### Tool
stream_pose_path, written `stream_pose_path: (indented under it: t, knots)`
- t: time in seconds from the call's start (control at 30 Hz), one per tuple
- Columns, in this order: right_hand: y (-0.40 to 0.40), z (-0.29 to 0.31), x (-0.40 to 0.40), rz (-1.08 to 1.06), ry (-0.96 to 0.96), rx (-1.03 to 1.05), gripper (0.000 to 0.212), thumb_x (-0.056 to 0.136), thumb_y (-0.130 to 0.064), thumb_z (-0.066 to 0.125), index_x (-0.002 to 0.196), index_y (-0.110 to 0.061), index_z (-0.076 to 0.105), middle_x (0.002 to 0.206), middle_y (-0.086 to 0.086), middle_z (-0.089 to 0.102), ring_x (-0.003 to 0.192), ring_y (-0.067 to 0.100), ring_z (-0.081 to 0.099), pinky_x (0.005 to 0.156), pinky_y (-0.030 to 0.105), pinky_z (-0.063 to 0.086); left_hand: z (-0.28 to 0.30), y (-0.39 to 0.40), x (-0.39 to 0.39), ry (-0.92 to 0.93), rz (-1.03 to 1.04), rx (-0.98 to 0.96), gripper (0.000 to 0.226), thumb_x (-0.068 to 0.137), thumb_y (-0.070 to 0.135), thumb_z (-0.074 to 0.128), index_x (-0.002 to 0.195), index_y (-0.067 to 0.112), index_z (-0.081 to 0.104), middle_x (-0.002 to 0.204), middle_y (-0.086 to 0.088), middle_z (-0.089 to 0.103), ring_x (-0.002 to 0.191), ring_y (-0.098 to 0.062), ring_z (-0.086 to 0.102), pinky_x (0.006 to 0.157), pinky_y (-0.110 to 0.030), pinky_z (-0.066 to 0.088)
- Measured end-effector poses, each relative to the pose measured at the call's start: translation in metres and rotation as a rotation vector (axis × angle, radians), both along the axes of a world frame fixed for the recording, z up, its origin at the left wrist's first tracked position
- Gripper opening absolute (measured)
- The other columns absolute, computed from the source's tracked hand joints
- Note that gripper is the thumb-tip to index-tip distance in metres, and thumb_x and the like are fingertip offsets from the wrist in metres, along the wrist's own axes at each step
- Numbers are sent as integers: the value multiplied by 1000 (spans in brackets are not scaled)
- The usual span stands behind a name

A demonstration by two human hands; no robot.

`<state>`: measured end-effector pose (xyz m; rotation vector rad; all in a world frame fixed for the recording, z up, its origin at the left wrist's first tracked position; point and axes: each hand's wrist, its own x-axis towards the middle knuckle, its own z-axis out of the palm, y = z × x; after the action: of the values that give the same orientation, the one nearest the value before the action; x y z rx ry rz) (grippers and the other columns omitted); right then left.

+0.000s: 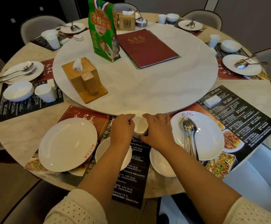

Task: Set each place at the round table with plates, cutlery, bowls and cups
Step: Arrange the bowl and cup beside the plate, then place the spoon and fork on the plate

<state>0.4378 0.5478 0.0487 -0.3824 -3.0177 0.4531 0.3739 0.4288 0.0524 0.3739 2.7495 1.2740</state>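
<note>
Both hands meet at the near edge of the round bench (188, 94), over a small white cup (140, 126) that stands on the dark placemat (136, 167) just short of the white turntable (147, 88). The left hand (122, 126) curls round the cup's left side and the right hand (157, 129) wraps its right side, so each grip is narrow and holds the cup between them.

Left of the hands lies an empty white plate (67, 144). A white bowl (102, 152) sits just near of the left hand, partly hidden by the forearm. A second bowl (161, 164) sits under the right forearm. Right of the hands, a plate (209, 135) carries a spoon and fork (190, 136) lying together.

Further places round the bench are laid with plates, cutlery, bowls and cups; at the far left one, a bowl (18, 91) and a cup (45, 92) stand side by side near a plate (15, 73).

On the turntable stand a wooden tissue box (81, 76), a green packet (103, 28), upright, and a red menu book (146, 47), lying flat.
</note>
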Motion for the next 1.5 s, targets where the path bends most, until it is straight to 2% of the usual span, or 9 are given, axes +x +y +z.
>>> stream_pose_path:
  t: [0.4,0.5,0.6,0.77,0.87,0.93,1.07,1.23,1.5]
  knots:
    - [-2,-3,-2,1,-39,26,70,79,-53,65,138,-21,45,137,2,55,135,24,37,115,55,-12,-6,-3,-2,-16,-54,-40,30,93,7,55,119,11,69,118,-8,70,111,-21,62,88,-17,38]
    - [-2,5,6,0,-46,-12,74,80,-49,67,143,-21,40,143,3,50,139,25,32,116,56,-6,-1,-6,0,-39,-66,-41,31,94,9,54,121,11,68,120,-8,69,111,-23,62,91,-25,44]
    - [4,16,28,-78,89,-205,63,81,-33,72,138,-21,49,140,2,53,136,23,35,117,44,16,5,-8,9,18,-53,4,29,93,13,54,117,17,69,117,-5,67,105,-21,62,88,-30,49]
    - [36,21,83,-499,177,-507,23,90,-19,63,111,-22,71,117,0,68,105,17,61,94,28,44,19,6,51,46,-50,160,20,95,17,55,105,21,71,107,6,64,96,-7,58,77,-15,42]
    - [59,14,104,-672,160,-514,18,93,-17,59,102,-18,74,100,3,73,81,15,60,72,21,43,17,23,71,-45,-93,212,18,95,17,56,99,27,70,103,13,65,92,-3,59,72,-10,42]
    - [74,10,109,-729,127,-523,18,93,-15,58,102,-14,73,101,6,73,79,16,58,73,23,45,15,37,83,-117,-109,231,20,95,15,56,97,31,68,99,16,63,87,0,59,70,-10,40]
    - [96,-1,103,-762,12,-559,25,92,-21,61,113,-8,66,108,10,68,98,27,61,92,33,48,9,61,104,-228,-91,309,25,93,13,59,88,36,66,91,17,66,84,2,62,75,-16,47]
    - [114,-20,88,-698,-68,-499,21,89,-25,62,72,-14,61,57,-3,49,53,12,45,61,25,42,7,80,114,-303,-40,306,25,93,17,58,89,39,68,96,18,69,93,-5,65,90,-33,54]
    - [138,-17,93,-685,-178,-584,19,81,-18,65,66,-8,60,56,2,47,55,18,46,48,23,31,11,97,116,-345,12,340,21,93,16,60,91,34,70,98,8,71,87,-7,68,90,-36,56]
